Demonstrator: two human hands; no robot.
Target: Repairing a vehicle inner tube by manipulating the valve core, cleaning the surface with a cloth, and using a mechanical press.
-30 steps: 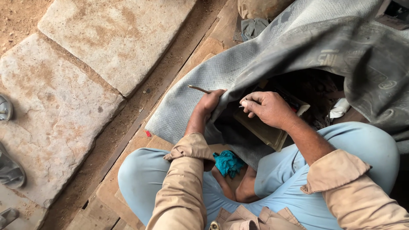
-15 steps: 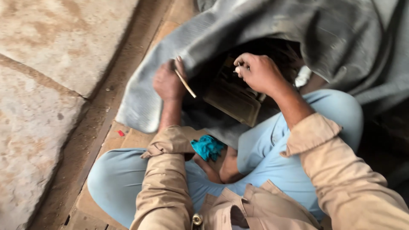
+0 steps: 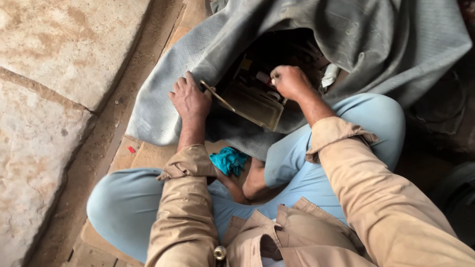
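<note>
Hands work at the mouth of a grey cloth (image 3: 163, 99) that is lifted like a flap over a dark box (image 3: 255, 101) of small parts. The left hand (image 3: 190, 99) lies at nine o'clock of the box, palm down on the cloth, with a thin brass-coloured stick (image 3: 217, 96) pinched between thumb and forefinger, its far end pointing toward four o'clock over the box. The right hand (image 3: 291, 81) sits at two o'clock, fingers curled tight over something small; what it grips is hidden. The stick looks stiff, light and slim, likely easy to drop, so a pinch near its near end seems the surest hold. A teal rag (image 3: 228, 160) lies at six o'clock, between the knees.
</note>
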